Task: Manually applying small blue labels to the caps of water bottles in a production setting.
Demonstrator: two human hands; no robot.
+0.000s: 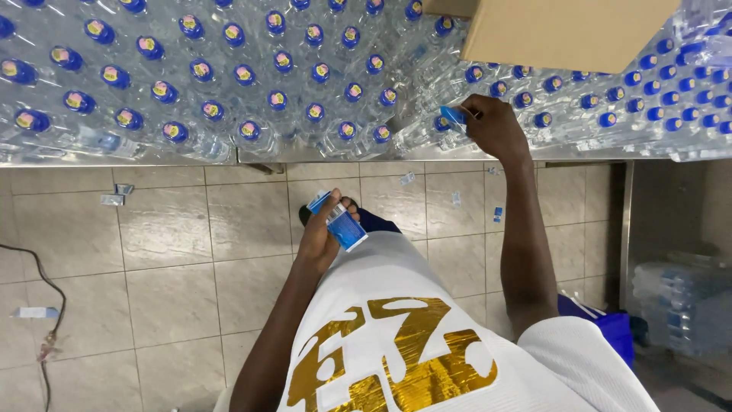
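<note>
My left hand (pixel 326 227) is held near my waist, shut on a small stack of blue and white cap seals (pixel 340 221). My right hand (pixel 494 126) reaches up to the metal table edge (pixel 305 156) and pinches a blue seal (pixel 453 115) at the top of a clear water bottle (pixel 427 133). Many clear bottles with blue caps (pixel 229 84) stand packed on the table; those on the left carry pink and yellow seals on top, those on the right (pixel 656 99) show plain blue caps.
A brown cardboard box (pixel 568 30) rests on the bottles at the top right. Loose seal scraps (pixel 114 195) lie on the beige tiled floor. A dark cable (pixel 46 305) runs at the left. A wrapped bottle pack (pixel 682 305) sits at the lower right.
</note>
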